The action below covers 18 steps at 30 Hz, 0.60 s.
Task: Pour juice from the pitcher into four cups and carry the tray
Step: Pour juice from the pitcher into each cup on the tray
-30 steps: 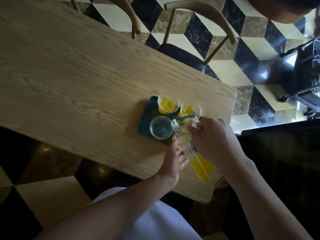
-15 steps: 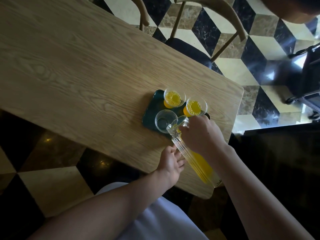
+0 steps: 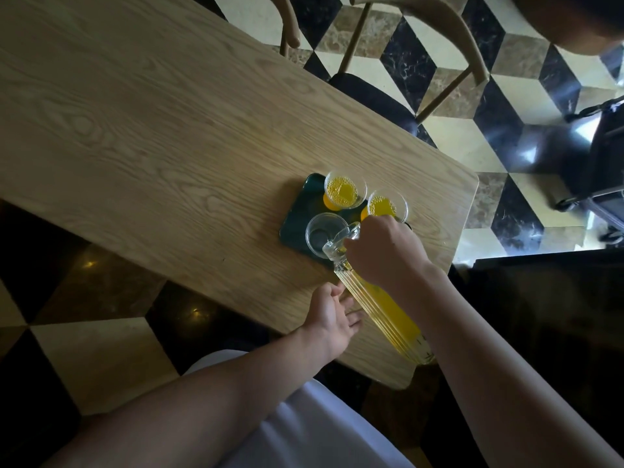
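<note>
A dark green tray [image 3: 297,214] lies near the right end of the wooden table [image 3: 152,136]. Two clear cups [image 3: 344,190] [image 3: 386,206] at its far side hold yellow juice. A third clear cup [image 3: 324,233] at the near left of the tray looks empty. My right hand [image 3: 385,253] grips the neck of a ribbed glass pitcher [image 3: 385,309] with juice in it, tilted with its spout over the empty cup's rim. My left hand [image 3: 332,315] rests with fingers spread on the table just below the pitcher. A fourth cup is hidden.
Two wooden chairs [image 3: 422,38] stand at the table's far side on a black, cream and brown tiled floor [image 3: 449,136]. A dark wheeled cart [image 3: 604,170] is at the right. The table's near edge runs just by my left wrist.
The pitcher's mouth has moved left from the second filled cup to the empty cup and tilted lower. My left hand has stayed put under it on the table.
</note>
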Available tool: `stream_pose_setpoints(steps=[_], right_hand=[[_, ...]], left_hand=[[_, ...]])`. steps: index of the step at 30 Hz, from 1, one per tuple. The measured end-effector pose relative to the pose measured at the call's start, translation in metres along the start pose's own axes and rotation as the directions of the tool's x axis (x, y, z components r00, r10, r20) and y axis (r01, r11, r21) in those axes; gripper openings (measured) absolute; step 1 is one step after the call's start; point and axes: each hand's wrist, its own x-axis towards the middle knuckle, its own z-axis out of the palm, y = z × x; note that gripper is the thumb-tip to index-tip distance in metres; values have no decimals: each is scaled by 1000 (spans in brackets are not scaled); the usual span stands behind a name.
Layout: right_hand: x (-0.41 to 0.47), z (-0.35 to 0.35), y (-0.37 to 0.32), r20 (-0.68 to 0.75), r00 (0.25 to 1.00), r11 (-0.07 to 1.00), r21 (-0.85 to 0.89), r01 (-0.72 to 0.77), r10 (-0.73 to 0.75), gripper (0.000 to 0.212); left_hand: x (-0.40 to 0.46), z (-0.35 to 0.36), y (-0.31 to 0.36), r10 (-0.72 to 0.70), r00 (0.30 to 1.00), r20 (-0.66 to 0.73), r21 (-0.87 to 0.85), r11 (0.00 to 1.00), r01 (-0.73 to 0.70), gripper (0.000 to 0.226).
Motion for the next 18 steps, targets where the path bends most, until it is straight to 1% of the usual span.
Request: stream_pose_setpoints(steps=[6, 9, 14, 18], right_hand=[[7, -2, -8, 15, 1000, 998, -62, 14, -13, 35], [8, -5, -11, 22, 1000, 998, -69, 15, -14, 26], [9, -8, -15, 53, 999, 998, -56, 7, -4, 20], [10, -8, -16, 73, 997, 998, -66, -8, 13, 23]], left_hand=[[-2, 0, 1, 22, 1000, -3, -18, 1000, -22, 63], [-4, -1, 2, 31, 999, -13, -16, 999, -31, 63], [-3, -2, 1, -11, 1000, 6, -16, 1000, 11, 63], [-2, -2, 0, -39, 999, 12, -32, 999, 40, 65]])
